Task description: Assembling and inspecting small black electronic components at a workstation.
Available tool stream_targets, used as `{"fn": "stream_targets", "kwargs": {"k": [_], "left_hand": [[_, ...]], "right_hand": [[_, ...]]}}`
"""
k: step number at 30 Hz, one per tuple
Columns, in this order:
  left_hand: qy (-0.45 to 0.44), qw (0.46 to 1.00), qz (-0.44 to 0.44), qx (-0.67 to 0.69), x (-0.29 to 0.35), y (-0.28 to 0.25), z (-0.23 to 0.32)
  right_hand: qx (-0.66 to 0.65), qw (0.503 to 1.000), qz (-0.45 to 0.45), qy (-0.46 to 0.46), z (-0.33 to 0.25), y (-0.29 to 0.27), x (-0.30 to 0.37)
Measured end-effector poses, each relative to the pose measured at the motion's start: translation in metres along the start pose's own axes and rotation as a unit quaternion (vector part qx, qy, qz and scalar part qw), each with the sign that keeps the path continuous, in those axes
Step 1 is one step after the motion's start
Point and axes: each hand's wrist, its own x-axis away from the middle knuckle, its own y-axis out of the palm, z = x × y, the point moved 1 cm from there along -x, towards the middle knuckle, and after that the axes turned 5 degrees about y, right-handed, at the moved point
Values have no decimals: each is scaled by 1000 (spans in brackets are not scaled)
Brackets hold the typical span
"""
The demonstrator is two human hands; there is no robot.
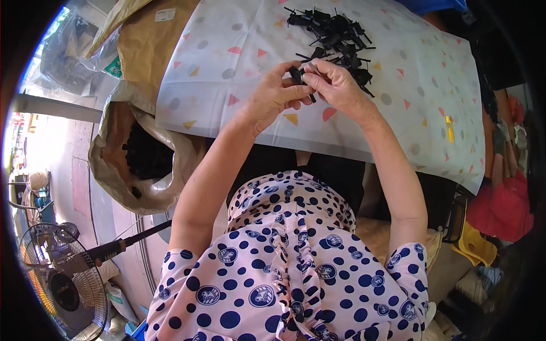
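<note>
Between my two hands, above the near part of the table, is a small black plastic part [297, 74] with a thin stem sticking out below. My left hand [280, 92] is closed around it, thumb and fingers pinching its body. The fingertips of my right hand [334, 84] press together right beside it, at its upper right; what exactly they pinch is too small to make out. Just beyond my hands lies a loose pile of similar black parts [333, 31] with thin rods, partly covered by my right hand.
A patterned cloth [227, 42] covers the table. Left of it stands an open sack [98, 153] holding many black pieces. Brown paper [145, 51] lies at the back left. A small yellow tool [450, 129] rests at the right. A fan [62, 290] stands low left.
</note>
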Motion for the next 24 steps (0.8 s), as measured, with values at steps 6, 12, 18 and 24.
{"fn": "stream_targets", "kwargs": {"k": [6, 12, 18, 24], "left_hand": [[64, 988, 36, -139, -9, 8, 1], [91, 965, 69, -234, -17, 10, -1], [100, 968, 80, -217, -24, 6, 4], [90, 963, 73, -243, -32, 0, 11]], "right_hand": [[-81, 995, 27, 59, 5, 4, 0], [-109, 986, 49, 116, 4, 2, -7], [-33, 996, 54, 55, 10, 0, -11], [44, 996, 61, 45, 11, 3, -18]]}}
